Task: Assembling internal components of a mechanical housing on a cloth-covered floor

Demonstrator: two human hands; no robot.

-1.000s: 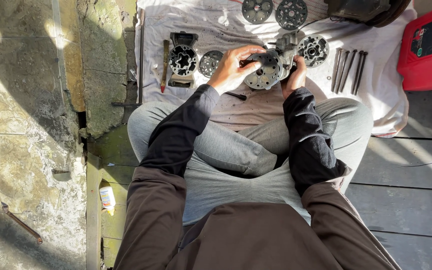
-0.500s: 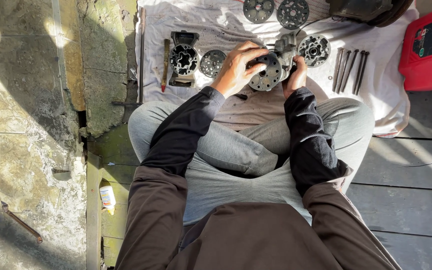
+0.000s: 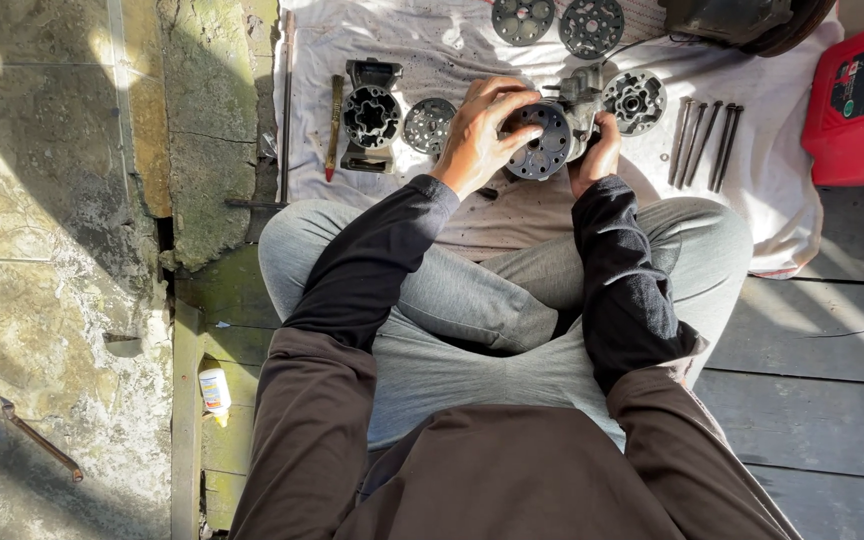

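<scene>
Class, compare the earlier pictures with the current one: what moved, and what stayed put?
The left hand slid right, its fingers now spread over the round perforated plate. The right hand kept its grip on the metal housing. The long bolts and other parts on the white cloth did not move.

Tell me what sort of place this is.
Probably an informal outdoor repair spot: a white cloth on grey floorboards holds round metal machine parts and long bolts, beside a weathered stone wall in sunlight.
</scene>
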